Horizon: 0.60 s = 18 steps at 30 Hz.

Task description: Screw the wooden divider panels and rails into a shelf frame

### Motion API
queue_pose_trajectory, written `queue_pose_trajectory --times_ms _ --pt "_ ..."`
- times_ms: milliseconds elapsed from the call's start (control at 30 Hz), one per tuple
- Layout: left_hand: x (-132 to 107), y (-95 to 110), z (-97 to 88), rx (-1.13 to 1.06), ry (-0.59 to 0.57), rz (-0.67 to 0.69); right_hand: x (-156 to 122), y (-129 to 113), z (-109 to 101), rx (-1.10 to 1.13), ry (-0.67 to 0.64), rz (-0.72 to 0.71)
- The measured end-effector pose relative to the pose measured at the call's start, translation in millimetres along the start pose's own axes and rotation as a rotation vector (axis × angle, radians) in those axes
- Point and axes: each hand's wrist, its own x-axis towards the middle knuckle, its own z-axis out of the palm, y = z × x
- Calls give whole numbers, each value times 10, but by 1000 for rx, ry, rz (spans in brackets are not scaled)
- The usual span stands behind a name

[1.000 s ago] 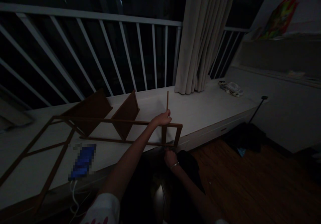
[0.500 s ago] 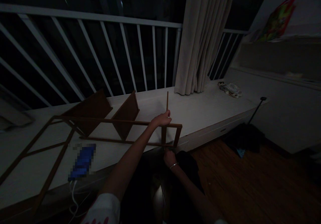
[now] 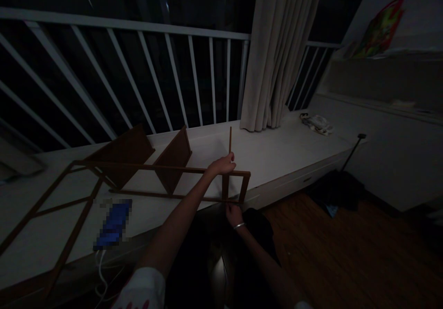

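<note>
A brown wooden shelf frame (image 3: 194, 169) lies on its side on the white ledge, with two shelf boards (image 3: 175, 159) standing across its rails. A third wooden board (image 3: 230, 138), seen nearly edge-on, stands near the frame's right end. My left hand (image 3: 222, 164) reaches over the upper rail, its fingers closed round that third board. Below it, my right hand (image 3: 234, 215) is closed in a pinch against the lower rail, under the same board. Whatever sits between the right fingers is too small and dark to make out.
At the left lies a blurred blue device (image 3: 114, 223) with a white cable (image 3: 101, 272). White railings (image 3: 148, 73) and a beige curtain (image 3: 273, 59) rise behind the ledge. Crumpled cloth (image 3: 317, 124) rests farther right. A dark heap with a long handle (image 3: 352, 154) is on the wooden floor.
The view has shifted very slightly. My right hand's fingers have turned a little at the lower rail; my left hand stays on the board.
</note>
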Motion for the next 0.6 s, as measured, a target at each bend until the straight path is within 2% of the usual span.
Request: queue_pose_trajectory --times_ms 600 --pt "-3 18 -4 28 -8 -9 33 56 105 58 94 -47"
